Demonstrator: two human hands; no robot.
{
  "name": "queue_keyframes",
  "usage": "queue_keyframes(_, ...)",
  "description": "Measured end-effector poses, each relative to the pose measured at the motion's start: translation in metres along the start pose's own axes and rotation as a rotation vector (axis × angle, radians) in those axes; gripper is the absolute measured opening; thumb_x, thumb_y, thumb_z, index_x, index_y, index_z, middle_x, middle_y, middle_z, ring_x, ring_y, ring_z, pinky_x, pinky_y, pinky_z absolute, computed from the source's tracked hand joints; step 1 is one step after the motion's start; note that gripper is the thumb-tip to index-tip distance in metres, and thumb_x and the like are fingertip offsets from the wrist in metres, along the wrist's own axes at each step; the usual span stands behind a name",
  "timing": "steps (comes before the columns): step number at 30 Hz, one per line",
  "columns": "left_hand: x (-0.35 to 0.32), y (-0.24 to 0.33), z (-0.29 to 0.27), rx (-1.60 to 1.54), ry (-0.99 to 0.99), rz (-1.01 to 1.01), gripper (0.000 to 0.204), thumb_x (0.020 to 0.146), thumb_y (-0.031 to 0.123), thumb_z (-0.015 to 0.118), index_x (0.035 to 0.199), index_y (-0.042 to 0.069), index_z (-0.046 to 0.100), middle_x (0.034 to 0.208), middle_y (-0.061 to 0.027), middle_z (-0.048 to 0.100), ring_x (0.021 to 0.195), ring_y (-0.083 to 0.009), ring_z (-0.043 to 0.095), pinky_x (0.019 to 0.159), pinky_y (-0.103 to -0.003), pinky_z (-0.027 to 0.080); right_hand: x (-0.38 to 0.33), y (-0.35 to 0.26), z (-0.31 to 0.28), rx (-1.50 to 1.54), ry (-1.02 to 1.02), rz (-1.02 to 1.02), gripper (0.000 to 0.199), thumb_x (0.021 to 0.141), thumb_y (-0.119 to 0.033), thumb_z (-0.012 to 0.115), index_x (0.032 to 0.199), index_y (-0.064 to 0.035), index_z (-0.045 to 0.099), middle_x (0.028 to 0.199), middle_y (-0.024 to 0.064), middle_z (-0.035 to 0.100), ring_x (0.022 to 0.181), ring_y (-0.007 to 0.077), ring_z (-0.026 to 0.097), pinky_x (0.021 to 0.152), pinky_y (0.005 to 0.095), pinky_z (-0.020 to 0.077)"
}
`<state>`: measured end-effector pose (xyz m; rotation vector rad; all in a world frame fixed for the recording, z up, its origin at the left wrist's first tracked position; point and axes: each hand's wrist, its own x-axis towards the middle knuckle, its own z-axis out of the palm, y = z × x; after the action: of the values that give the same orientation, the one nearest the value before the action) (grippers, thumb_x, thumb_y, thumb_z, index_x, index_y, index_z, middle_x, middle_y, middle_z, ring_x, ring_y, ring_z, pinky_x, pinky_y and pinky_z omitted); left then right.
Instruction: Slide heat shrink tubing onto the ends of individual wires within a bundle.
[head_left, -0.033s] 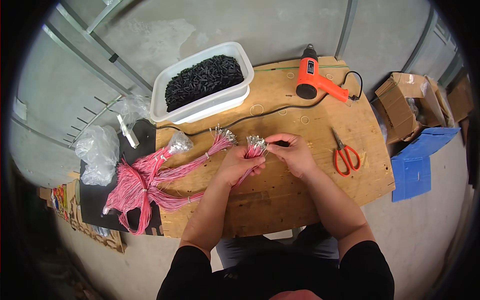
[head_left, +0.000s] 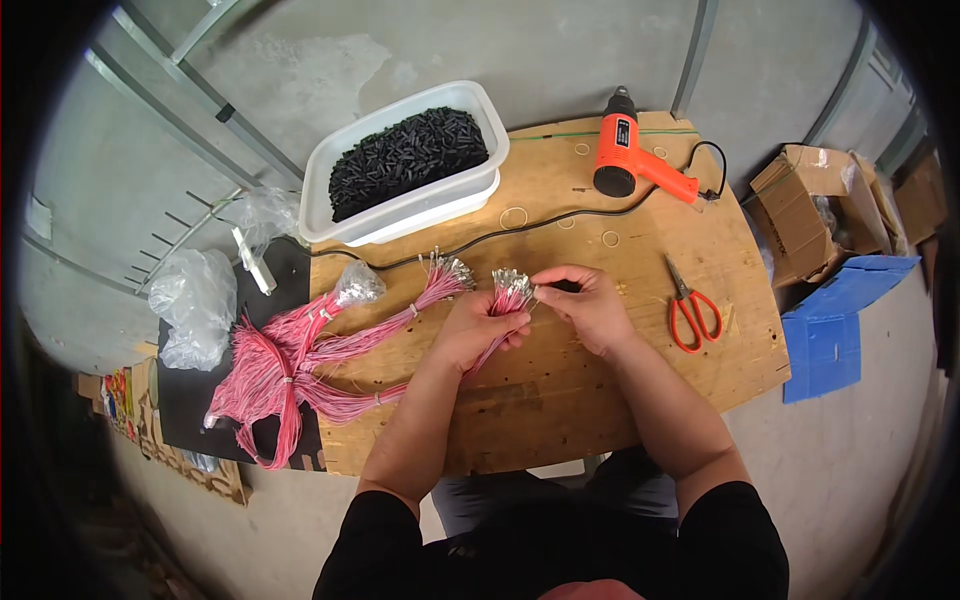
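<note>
My left hand (head_left: 476, 330) is closed around a bundle of pink wires (head_left: 511, 287), their silvery metal ends pointing up and away from me. At the right edge of that bundle, my right hand (head_left: 592, 312) pinches with thumb and forefinger at what looks like a single wire end; its other fingers are curled. More pink wires (head_left: 262, 375) lie tied in bunches to the left, some reaching close to my left hand. One bunch has its tips wrapped in a clear plastic bag (head_left: 359, 285).
A white tub (head_left: 487, 100) of short black tubes stands at the back. Behind my right hand lie an orange heat gun (head_left: 622, 160), its black cable (head_left: 560, 216) and rubber bands (head_left: 513, 218). Red-handled scissors (head_left: 685, 310) lie right. Cardboard boxes (head_left: 800, 215) stand beyond the wooden table (head_left: 560, 420).
</note>
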<state>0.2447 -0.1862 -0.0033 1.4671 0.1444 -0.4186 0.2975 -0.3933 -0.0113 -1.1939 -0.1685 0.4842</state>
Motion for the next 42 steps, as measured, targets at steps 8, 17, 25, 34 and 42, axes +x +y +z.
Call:
queue_keyframes(8, 0.001, -0.007, -0.009, -0.124, -0.011, 0.020, 0.018, 0.091, 0.017, 0.076, 0.098, 0.002, 0.068, 0.084, -0.0060, 0.072, 0.071, -0.0120, 0.067, 0.061, -0.025, 0.052, -0.008, -0.004, 0.008, 0.013, 0.004, 0.134, 0.016, 0.090, -0.005, 0.075, 0.104, 0.0009, 0.071, 0.074, -0.0025, 0.061, 0.056, 0.0031, 0.043, 0.049, 0.0205, 0.0313)
queue_keyframes(17, 0.001, -0.009, -0.003, -0.073, 0.067, 0.152, 0.016, 0.089, 0.008, 0.077, 0.100, 0.001, 0.069, 0.084, -0.0054, 0.072, 0.073, -0.0115, 0.068, 0.063, -0.024, 0.054, -0.010, 0.007, 0.005, -0.067, 0.069, 0.043, 0.010, 0.090, -0.005, 0.075, 0.086, -0.0023, 0.066, 0.069, -0.0007, 0.059, 0.053, 0.0044, 0.044, 0.047, 0.0212, 0.0314)
queue_keyframes(25, 0.001, -0.002, 0.001, 0.033, 0.124, 0.235, 0.012, 0.089, 0.012, 0.077, 0.092, 0.001, 0.071, 0.075, -0.0012, 0.068, 0.064, -0.0066, 0.059, 0.058, -0.023, 0.048, -0.011, 0.007, 0.011, 0.043, 0.067, 0.057, 0.008, 0.089, -0.006, 0.076, 0.088, -0.0009, 0.070, 0.070, -0.0002, 0.062, 0.054, 0.0039, 0.045, 0.048, 0.0206, 0.0320)
queue_keyframes(34, 0.005, -0.004, 0.003, 0.123, 0.183, 0.248, 0.013, 0.091, 0.014, 0.075, 0.086, 0.003, 0.068, 0.071, 0.0022, 0.062, 0.062, -0.0054, 0.054, 0.056, -0.023, 0.043, -0.004, 0.008, 0.006, 0.118, 0.045, 0.176, 0.012, 0.090, -0.011, 0.075, 0.093, -0.0011, 0.070, 0.077, 0.0028, 0.063, 0.058, 0.0061, 0.048, 0.048, 0.0211, 0.0324)
queue_keyframes(42, 0.006, -0.011, -0.002, -0.167, 0.120, 0.224, 0.007, 0.090, 0.006, 0.073, 0.093, 0.002, 0.069, 0.074, 0.0000, 0.062, 0.063, -0.0087, 0.056, 0.057, -0.025, 0.043, -0.002, -0.004, -0.013, 0.445, -0.098, 0.241, 0.025, 0.098, -0.010, 0.052, 0.117, 0.0016, 0.061, 0.094, 0.0077, 0.059, 0.073, 0.0125, 0.050, 0.054, 0.0223, 0.0378)
